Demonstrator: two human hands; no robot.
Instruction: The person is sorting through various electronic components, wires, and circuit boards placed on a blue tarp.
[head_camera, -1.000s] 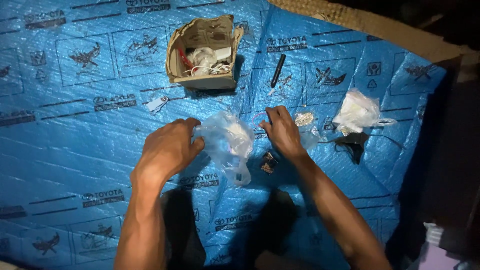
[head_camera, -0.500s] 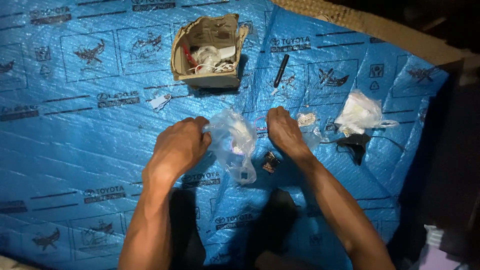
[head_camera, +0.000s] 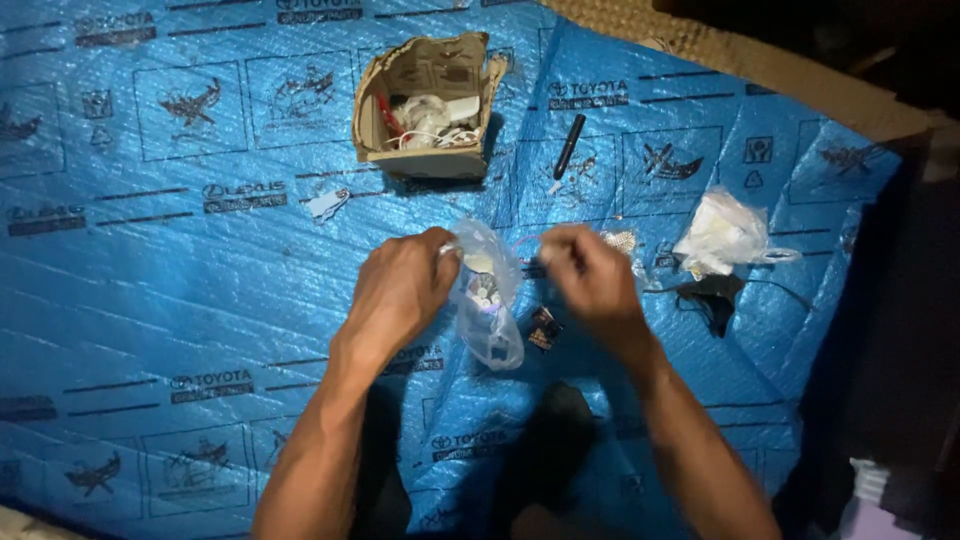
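Blue printed plastic sheeting (head_camera: 150, 280) covers the whole ground under the hands, wrinkled and glossy. Left of centre, a small scrap of pale plastic (head_camera: 327, 203) lies on it. In the middle of the frame the left hand (head_camera: 400, 290) has its fingers pinched shut on the top edge of a clear plastic bag (head_camera: 487, 300), which hangs between both hands and holds small pale pieces. Above, at upper centre, a torn cardboard box (head_camera: 425, 105) stands with white cord and bits inside. Just right of the bag a small dark object (head_camera: 543, 327) lies on the sheeting. The right hand (head_camera: 590, 275) is blurred, its fingers curled closed at the bag's other upper edge. Above it lies a black pen-like tool (head_camera: 568, 148). Further right sit a crumpled white plastic bag (head_camera: 722, 235) and a black piece (head_camera: 712, 297) beneath it.
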